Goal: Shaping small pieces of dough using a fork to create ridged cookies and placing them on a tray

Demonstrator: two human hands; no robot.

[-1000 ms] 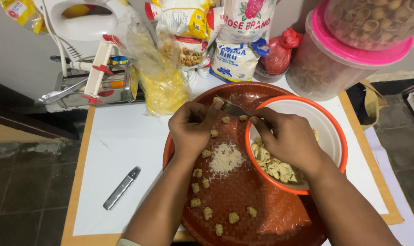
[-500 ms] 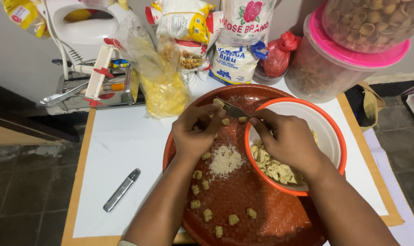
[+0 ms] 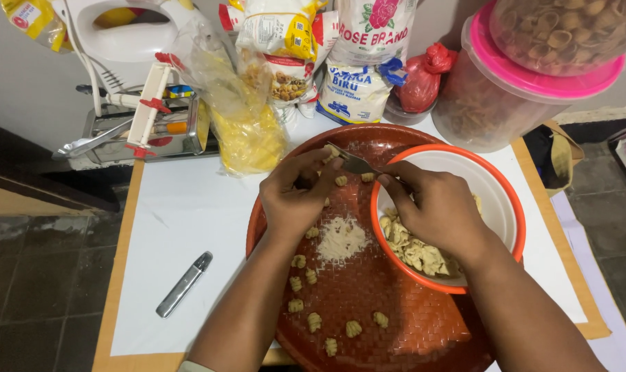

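My left hand [image 3: 297, 196] curls over the far part of a round reddish woven tray [image 3: 389, 313], its fingertips pinching a small bit of dough against a metal fork [image 3: 354, 164]. My right hand [image 3: 433, 207] holds that fork by its handle, above the rim of an orange-rimmed white bowl [image 3: 496, 207] with dough pieces [image 3: 416, 251] inside. A small heap of flour [image 3: 340, 239] lies on the tray just below my left hand. Several ridged, shaped dough pieces [image 3: 311, 322] sit on the near part of the tray.
A grey metal pen-like tool [image 3: 183, 284] lies on the white sheet [image 3: 182, 220] at the left. Behind stand a yellow plastic bag [image 3: 247, 138], flour bags [image 3: 358, 89], a red bag [image 3: 423, 86], a pasta machine [image 3: 137, 127] and pink-lidded clear containers [image 3: 492, 96].
My hands stay over the tray's far part; the left fingers shift slightly against the fork while working the dough. Nothing else has moved.
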